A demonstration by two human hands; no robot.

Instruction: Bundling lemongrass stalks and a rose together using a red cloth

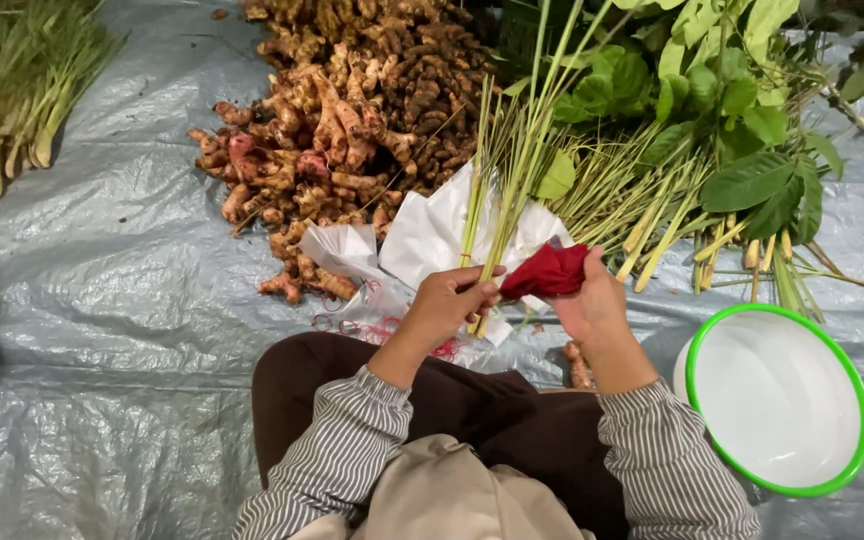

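My left hand (449,300) grips the lower end of a small bundle of green lemongrass stalks (514,160), which point up and away from me. My right hand (592,300) holds a dark red cloth (549,270) against the base of that bundle. Both hands are above my lap, over white plastic bags (427,235) lying on the grey tarp (102,300). Small red rubber bands (382,328) lie on the bags near my left wrist.
A big heap of brown and pink ginger-like roots (342,120) lies ahead. Loose lemongrass and leafy green branches (712,110) lie at the right. More lemongrass (12,80) sits at the far left. A white basin with a green rim (857,395) stands by my right elbow.
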